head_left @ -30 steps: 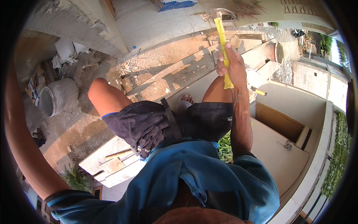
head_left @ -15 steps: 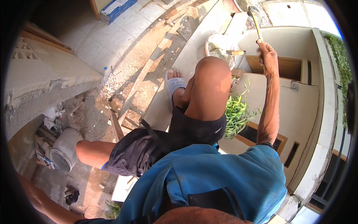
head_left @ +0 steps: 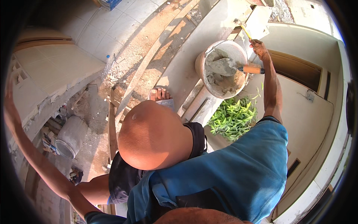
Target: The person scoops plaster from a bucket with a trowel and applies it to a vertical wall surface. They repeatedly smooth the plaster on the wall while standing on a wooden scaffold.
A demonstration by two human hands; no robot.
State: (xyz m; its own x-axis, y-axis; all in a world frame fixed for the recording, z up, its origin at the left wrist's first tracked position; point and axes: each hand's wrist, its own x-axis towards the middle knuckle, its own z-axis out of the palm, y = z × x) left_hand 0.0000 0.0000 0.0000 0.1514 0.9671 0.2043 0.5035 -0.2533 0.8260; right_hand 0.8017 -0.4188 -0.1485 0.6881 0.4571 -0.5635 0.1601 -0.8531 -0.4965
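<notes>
My right hand (head_left: 258,49) is closed round the yellow handle of a hammer (head_left: 245,31), its head pointing away from me over a pale plank. Nearer to me stands a bucket (head_left: 201,67) with grey mortar (head_left: 220,82) inside. A trowel (head_left: 223,67) rests in it, blade on the mortar and wooden handle (head_left: 252,70) out over the rim by my right forearm. On the far left, my left arm stretches up to my left hand (head_left: 9,91), beside a concrete ledge (head_left: 48,71). Its fingers are dim at the picture's edge.
A leafy plant (head_left: 235,117) grows below the bucket. My sandalled foot (head_left: 161,95) is on a pale walkway. To its left lie rubble and a long wooden board (head_left: 147,61). An overturned container (head_left: 71,138) lies lower left. A wall (head_left: 302,112) stands on the right.
My right hand has come down and slightly left with the hammer. My view and legs have shifted, so the mortar bucket and trowel show fully. My left arm has swung up along the left side.
</notes>
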